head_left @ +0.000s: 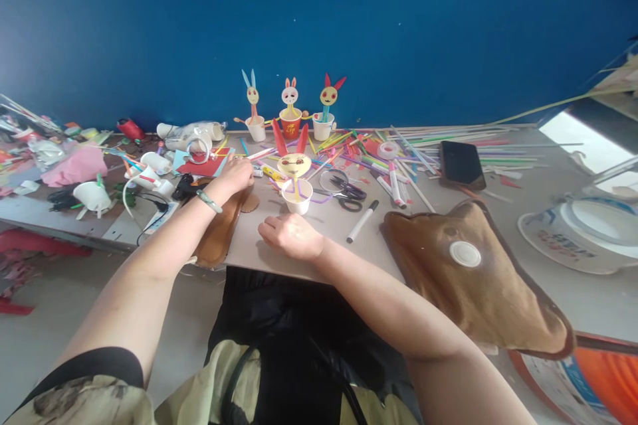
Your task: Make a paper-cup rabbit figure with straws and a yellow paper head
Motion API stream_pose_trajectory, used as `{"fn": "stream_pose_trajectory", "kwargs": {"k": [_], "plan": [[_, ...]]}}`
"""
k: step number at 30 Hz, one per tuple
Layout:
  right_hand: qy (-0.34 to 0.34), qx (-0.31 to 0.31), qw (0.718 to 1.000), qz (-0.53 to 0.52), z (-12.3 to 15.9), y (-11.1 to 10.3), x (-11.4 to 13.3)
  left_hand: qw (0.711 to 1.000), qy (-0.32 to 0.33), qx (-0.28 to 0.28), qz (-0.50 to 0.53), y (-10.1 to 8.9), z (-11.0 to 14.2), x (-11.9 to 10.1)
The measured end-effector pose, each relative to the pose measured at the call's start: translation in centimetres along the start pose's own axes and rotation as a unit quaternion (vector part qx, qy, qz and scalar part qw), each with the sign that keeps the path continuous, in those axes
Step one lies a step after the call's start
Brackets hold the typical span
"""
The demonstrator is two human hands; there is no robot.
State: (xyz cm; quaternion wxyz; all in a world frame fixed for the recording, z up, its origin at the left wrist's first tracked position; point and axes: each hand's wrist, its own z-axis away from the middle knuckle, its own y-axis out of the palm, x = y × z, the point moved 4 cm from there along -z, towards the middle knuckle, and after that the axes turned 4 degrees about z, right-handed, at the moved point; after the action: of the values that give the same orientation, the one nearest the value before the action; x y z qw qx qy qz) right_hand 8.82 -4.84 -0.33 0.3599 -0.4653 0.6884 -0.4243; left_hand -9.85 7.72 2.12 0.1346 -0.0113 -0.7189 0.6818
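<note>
My left hand (236, 173) reaches over the right edge of a sheet of red paper (204, 165), beside a few markers. Its fingers bend downward and their tips are hidden. Close to the table's front edge rests my right hand (292, 236), its fingers curled closed; anything inside is hidden. Just beyond it stands a paper cup rabbit (298, 196), a white cup with a round yellow face, long red ears and purple pipe-cleaner arms. Neither hand visibly grips it. A black-capped marker (363, 221) lies to the right, near dark-handled scissors (351, 192).
Three similar cup figures (291, 123) stand against the blue wall. Coloured pipe cleaners (343, 143) are strewn behind the scissors. To the right are a phone (462, 165), a brown cushion-like warmer (463, 279) and a white bowl (583, 236). Cups, cords and a brown pouch (219, 232) crowd the left.
</note>
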Motion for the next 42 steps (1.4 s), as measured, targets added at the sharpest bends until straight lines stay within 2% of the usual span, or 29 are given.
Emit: {"fn": "stream_pose_trajectory", "kwargs": {"k": [8, 12, 17, 20, 24, 28, 34, 39, 42], "plan": [[0.001, 0.005, 1.0, -0.012, 0.0, -0.3, -0.1, 1.0, -0.001, 0.001, -0.022, 1.0, -1.0, -0.7], [0.011, 0.007, 1.0, -0.021, -0.1, -0.4, -0.1, 1.0, 0.002, -0.016, -0.019, 0.3, -0.2, -1.5], [0.016, 0.013, 1.0, -0.016, -0.1, -0.2, -0.2, 0.999, 0.015, -0.045, 0.006, -2.1, 3.1, -2.5], [0.01, 0.012, 1.0, -0.007, -0.1, -0.1, -0.1, 0.994, 0.058, -0.078, 0.054, -3.0, 6.1, -3.5], [0.003, 0.013, 1.0, 0.006, -0.1, 0.1, 0.0, 0.983, 0.116, -0.117, 0.086, -2.8, 10.2, -4.9], [0.008, 0.016, 1.0, 0.001, -0.1, 0.3, -0.1, 0.977, 0.143, -0.139, 0.072, -1.9, 12.9, -6.2], [0.028, 0.04, 0.999, -0.017, -0.2, 0.0, -0.3, 0.975, 0.138, -0.158, 0.076, -0.5, 14.2, -6.6], [0.06, 0.05, 0.997, -0.027, -0.1, -0.3, -0.4, 0.98, 0.116, -0.128, 0.098, -0.2, 14.3, -5.6], [0.046, 0.062, 0.996, -0.049, 0.0, -0.2, -0.2, 0.982, 0.117, -0.093, 0.119, -0.2, 14.6, -5.2]]}}
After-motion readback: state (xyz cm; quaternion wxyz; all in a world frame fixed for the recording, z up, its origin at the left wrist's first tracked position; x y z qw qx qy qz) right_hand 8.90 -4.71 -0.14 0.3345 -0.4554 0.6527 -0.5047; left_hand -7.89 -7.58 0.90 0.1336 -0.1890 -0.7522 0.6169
